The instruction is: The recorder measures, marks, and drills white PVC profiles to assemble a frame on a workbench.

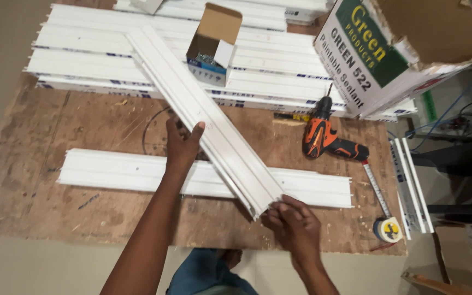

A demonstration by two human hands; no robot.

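Open board [55,125] at left, free to pass. Blocked behind by white strips [110,60] and small box [214,46]; drill [323,136], tape [387,228] crowding right.

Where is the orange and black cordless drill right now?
In the head view, the orange and black cordless drill lies on the brown plywood board, right of both hands, between the large cardboard carton and the yellow tape measure.

An orange-and-black drill [323,136] lies on the plywood bench [72,196] near a yellow tape measure [387,229], with a small open screw box [212,46] and a big cardboard carton [405,49] behind.
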